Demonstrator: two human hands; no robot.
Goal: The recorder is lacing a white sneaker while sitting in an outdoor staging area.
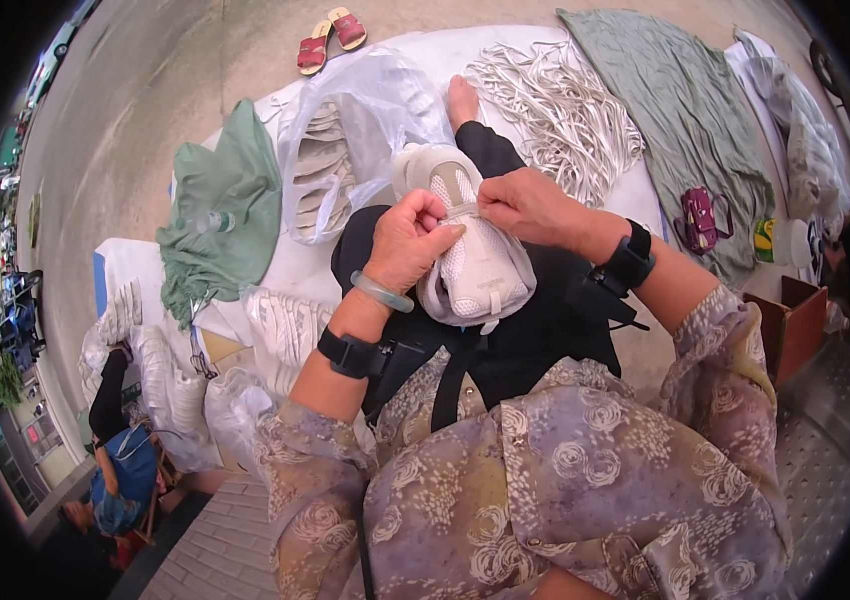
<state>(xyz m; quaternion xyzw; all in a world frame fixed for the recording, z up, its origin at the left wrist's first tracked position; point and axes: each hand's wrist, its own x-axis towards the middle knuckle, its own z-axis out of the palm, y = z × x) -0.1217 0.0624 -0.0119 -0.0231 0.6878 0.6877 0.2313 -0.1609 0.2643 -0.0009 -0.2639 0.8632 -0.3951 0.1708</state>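
Observation:
A white mesh sneaker (pixel 486 275) rests on my lap, its toe toward me and its opening away. Across its tongue runs a pale shoelace (pixel 461 211). My left hand (pixel 405 243) is closed at the shoe's left side, thumb and fingers pinching near the lace; a jade-coloured bangle is on that wrist. From the right, my right hand (pixel 535 208) comes over the shoe with its fingers pinched together on the lace. The fingertips partly hide the lace's ends.
Ahead on a white sheet lie a clear plastic bag (pixel 370 100) of white shoes, a heap of white laces (pixel 570 130) and a green cloth (pixel 230 190). A purple bag (pixel 703 220) and brown box (pixel 787 325) are right. Left are bagged shoes (pixel 170 390) and a seated person (pixel 130 465).

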